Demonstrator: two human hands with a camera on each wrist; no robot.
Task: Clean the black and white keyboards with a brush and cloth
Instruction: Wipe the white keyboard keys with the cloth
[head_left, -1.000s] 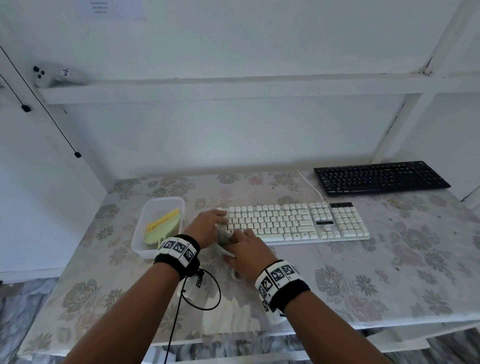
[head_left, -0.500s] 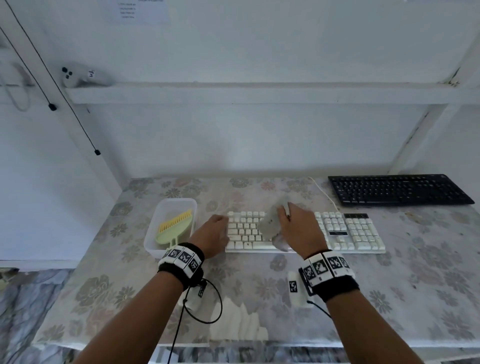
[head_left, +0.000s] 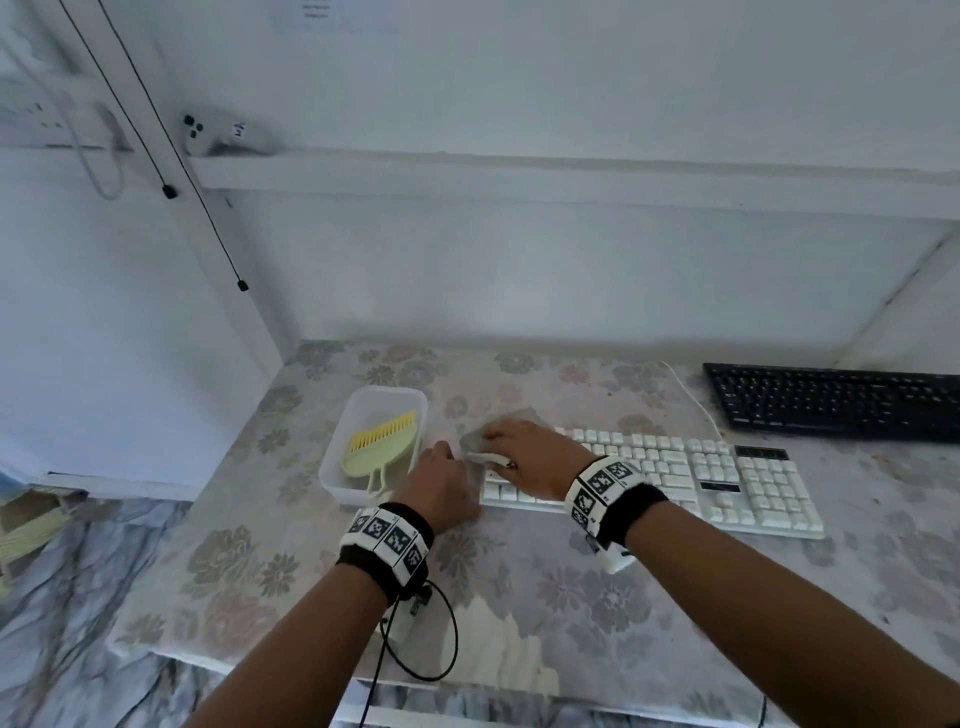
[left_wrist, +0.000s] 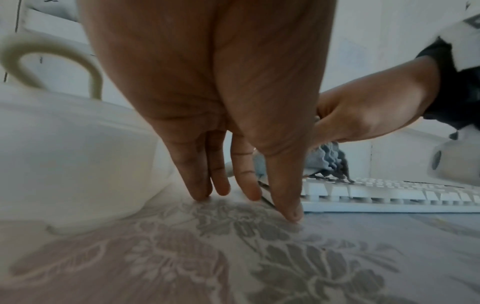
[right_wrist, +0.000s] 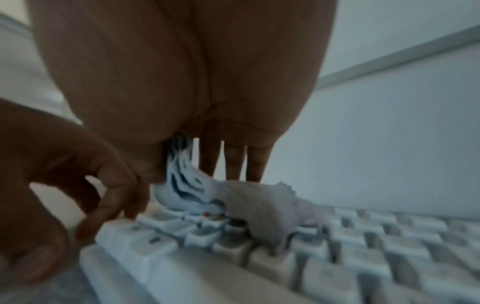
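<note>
Grey cloth (head_left: 480, 440) lies bunched on the left end of the white keyboard (head_left: 675, 470), and our right hand (head_left: 535, 457) is on top of it, thumb and fingers closed around its folds. In the right wrist view the cloth (right_wrist: 249, 199) hangs from between the thumb and the fingers (right_wrist: 233, 160) and drapes over the keys of the white keyboard (right_wrist: 337, 246); that view is blurred. Our left hand (head_left: 441, 486) sits at the keyboard's left end, grasping nothing: in the left wrist view its fingers (left_wrist: 197, 174) are straight and point down, tips touching the bench (left_wrist: 233, 257), with the thumb against the keyboard's near left corner (left_wrist: 376, 197). The cloth (left_wrist: 327, 160) shows just behind, under the right hand (left_wrist: 363, 115).

Just left of the left hand stands a white plastic tub (head_left: 337, 457), and in it lies the pale green brush (head_left: 382, 449) with yellow bristles, its loop handle pointing toward us over the near rim. The black keyboard (head_left: 831, 400) lies at the far right of the bench (head_left: 519, 597), behind the white one and apart from it. A white cable (head_left: 691, 395) runs from the white keyboard toward the wall. We see a floral covering over the bench, and a white shelf (head_left: 571, 179) runs along the wall above.
</note>
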